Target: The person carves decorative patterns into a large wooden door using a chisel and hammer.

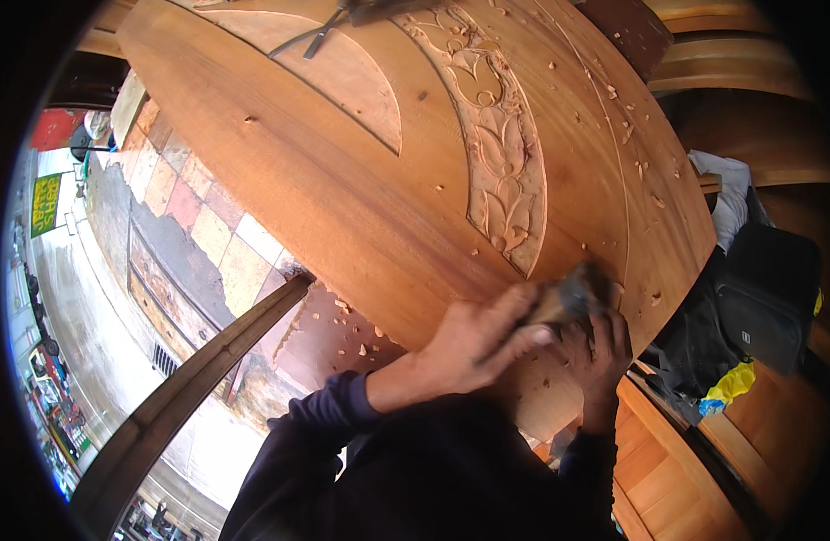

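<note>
A large brown wooden panel stretches out before me, with a carved leafy band curving down its middle. Over its near right part, both hands are closed around a small dark block-like tool, smeared by motion, so its exact kind is unclear. My left hand grips it from the left, thumb and fingers reaching across. On the other side, my right hand has its fingers curled against it. Thin dark metal tools lie at the panel's far end.
Wood chips are scattered over the panel's right side. A dark wooden bar slants up to its left edge. Tiled floor lies below on the left. At the right sit a black bag and a yellow-blue wrapper, near stacked wooden pieces.
</note>
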Demonstrator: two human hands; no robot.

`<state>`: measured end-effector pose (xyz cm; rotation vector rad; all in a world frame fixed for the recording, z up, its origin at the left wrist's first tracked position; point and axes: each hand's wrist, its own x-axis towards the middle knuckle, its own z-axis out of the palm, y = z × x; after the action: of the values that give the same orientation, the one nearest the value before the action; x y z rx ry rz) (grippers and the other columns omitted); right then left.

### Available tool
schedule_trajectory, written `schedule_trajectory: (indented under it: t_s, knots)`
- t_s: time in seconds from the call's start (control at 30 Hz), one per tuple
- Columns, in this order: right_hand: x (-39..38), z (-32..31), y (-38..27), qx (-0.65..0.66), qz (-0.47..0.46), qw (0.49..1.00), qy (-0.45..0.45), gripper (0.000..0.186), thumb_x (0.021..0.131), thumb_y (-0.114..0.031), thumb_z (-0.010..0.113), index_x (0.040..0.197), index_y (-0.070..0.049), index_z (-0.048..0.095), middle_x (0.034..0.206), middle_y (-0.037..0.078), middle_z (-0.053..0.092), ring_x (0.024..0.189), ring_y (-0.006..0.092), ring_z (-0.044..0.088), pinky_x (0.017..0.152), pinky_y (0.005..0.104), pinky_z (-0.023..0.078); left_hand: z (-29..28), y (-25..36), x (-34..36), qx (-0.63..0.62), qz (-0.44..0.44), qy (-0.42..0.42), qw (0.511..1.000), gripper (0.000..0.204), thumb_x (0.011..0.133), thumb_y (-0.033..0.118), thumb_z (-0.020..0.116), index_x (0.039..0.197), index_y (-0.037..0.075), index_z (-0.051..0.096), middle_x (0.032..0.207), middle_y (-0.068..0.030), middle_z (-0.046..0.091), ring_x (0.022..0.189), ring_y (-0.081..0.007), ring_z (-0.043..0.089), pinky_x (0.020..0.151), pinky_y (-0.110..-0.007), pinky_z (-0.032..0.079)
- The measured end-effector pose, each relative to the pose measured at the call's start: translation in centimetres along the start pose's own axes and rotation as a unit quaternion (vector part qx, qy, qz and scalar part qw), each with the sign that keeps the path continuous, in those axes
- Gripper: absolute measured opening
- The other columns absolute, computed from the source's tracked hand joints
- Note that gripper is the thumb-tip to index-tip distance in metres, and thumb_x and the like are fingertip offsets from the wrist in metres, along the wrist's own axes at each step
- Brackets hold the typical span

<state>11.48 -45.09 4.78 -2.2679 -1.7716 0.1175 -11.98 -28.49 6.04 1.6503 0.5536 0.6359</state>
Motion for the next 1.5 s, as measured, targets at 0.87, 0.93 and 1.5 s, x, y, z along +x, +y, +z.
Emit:
schedule_trajectory:
  t_s: [0.87,0.93,1.5]
  knots:
    - [23.7,2.8,-7.3,0.717,-0.162,0.67,-0.104,0.043,0.11,-0.036,0.047,0.14,-0.005,0.05,0.101,0.007,0.064,0.088,0.0158,0.061,0.082,0.0314,0.05,3.8,-1.6,0.8,0.047,-0.067,0.39,0.917,0.057,0.109,0.03,0.053,0.156,0.001,0.04,0.146,-0.0204,0.057,0.137,-0.0318,0.055,0.113,-0.044,0.043]
    - [22.0,2.7,-9.6,0.672,-0.3,0.666,-0.126,0.044,0.107,-0.027,0.057,0.142,-0.001,0.05,0.116,0.011,0.063,0.111,0.0224,0.062,0.096,0.0344,0.049,3.1,-0.9,0.6,0.058,-0.082,0.35,0.931,0.063,0.103,0.017,0.064,0.158,0.003,0.036,0.142,-0.0222,0.06,0.13,-0.0322,0.062,0.108,-0.042,0.048]
    - [1.8,-2.4,0.9,0.086,-0.058,0.986,-0.128,0.05,0.089,-0.03,0.079,0.126,-0.002,0.06,0.111,0.019,0.063,0.099,0.0387,0.063,0.082,0.0469,0.052,-9.3,-8.1,12.7,-0.186,0.0,0.36,0.914,0.034,0.097,0.014,0.073,0.124,0.003,0.056,0.104,-0.0123,0.073,0.093,-0.0206,0.073,0.081,-0.035,0.061]
